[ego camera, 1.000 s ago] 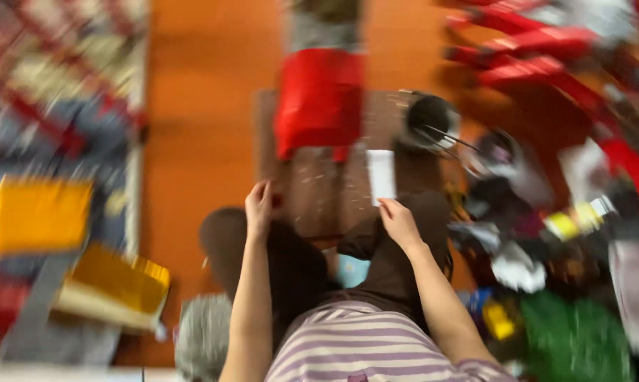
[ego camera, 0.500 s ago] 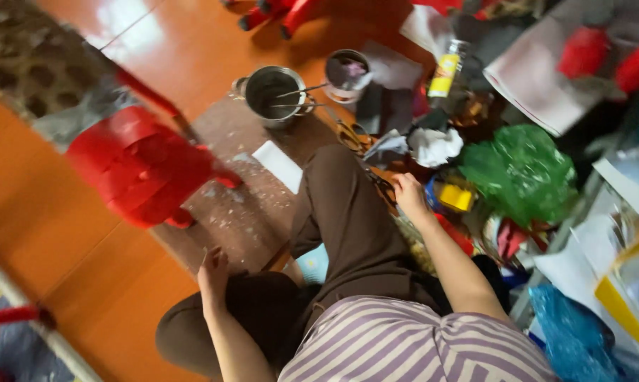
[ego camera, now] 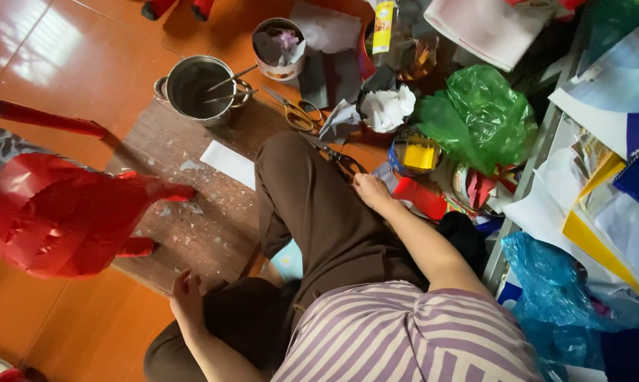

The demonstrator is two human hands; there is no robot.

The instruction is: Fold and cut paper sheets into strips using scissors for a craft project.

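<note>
Since half a second ago, view and right hand (ego camera: 370, 189) have shifted toward the black-handled scissors (ego camera: 342, 160).

Right fingers curl, not yet gripping, just touching those scissors on my brown-trousered knee (ego camera: 298, 191); left hand (ego camera: 186, 297) rests open-fingered on my other leg, away from the scissors. Reaching blind, I judge I might catch the blades, or knock them off the knee.

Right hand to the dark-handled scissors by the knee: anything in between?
Nothing visible. The right hand rests on the raised knee, its fingertips right beside the dark-handled scissors; whether they touch is unclear. The orange-handled scissors lie farther off.
</note>
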